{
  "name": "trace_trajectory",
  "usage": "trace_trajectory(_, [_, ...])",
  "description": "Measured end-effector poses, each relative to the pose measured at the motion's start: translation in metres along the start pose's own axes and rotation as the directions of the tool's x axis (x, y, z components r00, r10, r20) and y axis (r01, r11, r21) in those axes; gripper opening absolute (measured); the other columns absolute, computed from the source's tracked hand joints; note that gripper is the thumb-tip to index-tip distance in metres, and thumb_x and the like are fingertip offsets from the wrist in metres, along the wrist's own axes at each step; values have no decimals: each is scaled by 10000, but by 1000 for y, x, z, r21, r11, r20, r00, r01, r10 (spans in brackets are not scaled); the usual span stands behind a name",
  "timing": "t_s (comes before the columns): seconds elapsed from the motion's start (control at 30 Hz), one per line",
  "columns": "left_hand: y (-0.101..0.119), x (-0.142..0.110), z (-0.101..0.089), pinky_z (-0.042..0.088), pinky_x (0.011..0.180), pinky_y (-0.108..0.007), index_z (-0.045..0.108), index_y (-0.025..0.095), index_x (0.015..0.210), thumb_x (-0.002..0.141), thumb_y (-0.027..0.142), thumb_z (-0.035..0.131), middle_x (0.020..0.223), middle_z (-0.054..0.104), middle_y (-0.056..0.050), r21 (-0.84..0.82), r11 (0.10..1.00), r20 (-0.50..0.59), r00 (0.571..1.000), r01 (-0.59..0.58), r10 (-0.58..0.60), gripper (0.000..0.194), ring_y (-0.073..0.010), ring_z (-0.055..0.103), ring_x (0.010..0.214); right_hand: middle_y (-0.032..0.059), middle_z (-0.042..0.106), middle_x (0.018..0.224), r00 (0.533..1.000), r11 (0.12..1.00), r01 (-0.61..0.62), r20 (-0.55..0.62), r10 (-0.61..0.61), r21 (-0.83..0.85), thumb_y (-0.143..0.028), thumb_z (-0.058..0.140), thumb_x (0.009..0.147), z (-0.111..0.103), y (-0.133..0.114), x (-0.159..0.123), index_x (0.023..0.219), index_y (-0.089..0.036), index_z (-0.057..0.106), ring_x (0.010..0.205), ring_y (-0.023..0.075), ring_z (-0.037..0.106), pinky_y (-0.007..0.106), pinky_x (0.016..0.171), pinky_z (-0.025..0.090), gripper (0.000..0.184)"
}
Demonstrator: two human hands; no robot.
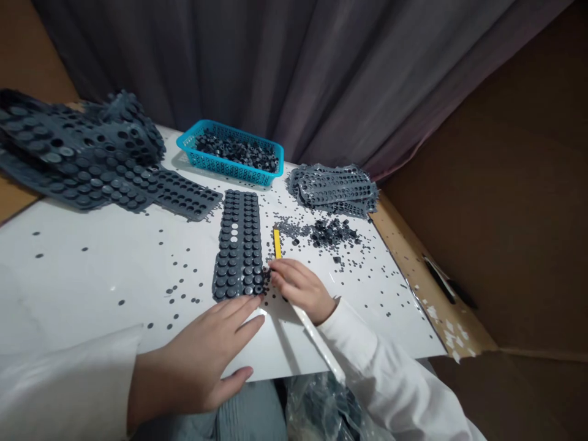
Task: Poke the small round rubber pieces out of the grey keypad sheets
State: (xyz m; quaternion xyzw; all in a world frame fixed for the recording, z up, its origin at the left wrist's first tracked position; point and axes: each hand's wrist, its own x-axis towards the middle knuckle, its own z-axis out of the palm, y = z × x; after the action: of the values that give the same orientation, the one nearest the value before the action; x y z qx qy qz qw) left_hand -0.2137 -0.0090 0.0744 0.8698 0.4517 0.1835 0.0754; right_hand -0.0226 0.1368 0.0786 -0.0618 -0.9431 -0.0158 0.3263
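A dark grey sheet of moulded rubber buttons [236, 245] lies lengthwise in front of me, with several white spots near its middle. My left hand [206, 352] is open, its fingertips resting at the sheet's near edge. Closed in a pinch, my right hand [303, 288] grips a long white stick-like tool [321, 349] that slants back toward my lap. The tool's front end is hidden by my fingers, beside the sheet's near right corner. Just beyond the right hand a yellow strip [277, 244] lies on the table.
A blue basket [229, 168] of small dark pieces stands at the back. Button sheets [92, 165] are heaped at left, and punched sheets [335, 187] are stacked at right. Loose dark pieces [333, 233] and small discs dot the white table [105, 269]. Cardboard [482, 202] walls the right side.
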Motion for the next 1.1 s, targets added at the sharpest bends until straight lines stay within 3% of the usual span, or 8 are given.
trace_trajectory(0.13, [-2, 2, -3, 424, 999, -445, 489, 161, 1283, 771, 277, 589, 1433, 424, -147, -41, 999, 27, 1000, 13, -12, 534, -318, 441, 1258, 97, 707, 998, 916, 917, -360, -120, 382, 174, -174, 509, 926, -5, 20, -9, 971, -181, 601, 944, 198, 677, 368, 767, 605, 102])
trace_trajectory(0.23, [-3, 2, -4, 423, 1005, -436, 510, 171, 1264, 784, 289, 583, 1437, 425, -133, -54, 998, 39, 999, 20, -18, 500, -311, 432, 1270, 100, 709, 970, 666, 710, -637, -248, 703, 300, -231, 523, 920, -16, 34, -15, 945, -194, 603, 879, 216, 689, 367, 700, 594, 91])
trace_trajectory(0.33, [-3, 2, -4, 426, 1005, -434, 528, 171, 1241, 796, 291, 578, 1426, 444, -126, -40, 999, 43, 999, 11, -9, 464, -306, 435, 1269, 118, 685, 1041, 501, 586, -732, -309, 808, 346, -297, 538, 907, -24, 43, -19, 908, -195, 607, 1012, 259, 645, 454, 842, 542, 123])
trace_trajectory(0.43, [-3, 2, -5, 425, 1008, -428, 534, 173, 1231, 805, 283, 570, 1413, 463, -115, -30, 1000, 41, 999, 1, 1, 442, -294, 442, 1262, 119, 610, 1183, 444, 556, -761, -356, 822, 334, -319, 585, 871, -28, 45, -20, 837, -188, 622, 1203, 282, 520, 527, 1025, 400, 140])
trace_trajectory(0.5, [-2, 3, -5, 423, 1007, -432, 540, 175, 1222, 804, 270, 566, 1406, 471, -110, -22, 1000, 36, 999, -2, 2, 429, -292, 449, 1252, 98, 615, 1123, 455, 531, -715, -275, 847, 455, -321, 606, 855, -29, 41, -19, 799, -191, 622, 1154, 258, 546, 505, 1005, 425, 143])
trace_trajectory(0.67, [0, 4, -5, 429, 987, -426, 551, 183, 1200, 788, 235, 567, 1370, 509, -103, -25, 1000, 9, 1000, 8, -8, 416, -291, 472, 1217, 86, 657, 980, 732, 147, -590, 449, 513, 794, -343, 670, 816, -34, 25, -14, 807, -159, 645, 765, 152, 660, 328, 673, 586, 186])
trace_trajectory(0.83, [1, 4, -4, 430, 981, -420, 562, 193, 1174, 774, 221, 574, 1362, 515, -92, -36, 999, -2, 1000, 21, -21, 400, -289, 479, 1202, 111, 652, 1052, 683, 62, -681, 601, 416, 730, -299, 692, 806, -37, 21, -15, 835, -116, 667, 646, 71, 641, 188, 551, 553, 186])
trace_trajectory(1.1, [0, 5, -6, 425, 982, -413, 557, 208, 1189, 790, 241, 568, 1362, 512, -86, -48, 998, 26, 999, 39, -38, 400, -283, 478, 1202, 97, 724, 879, 576, -80, -751, 710, 405, 655, -298, 709, 790, -41, 19, -17, 837, -107, 648, 712, 130, 710, 246, 654, 597, 206])
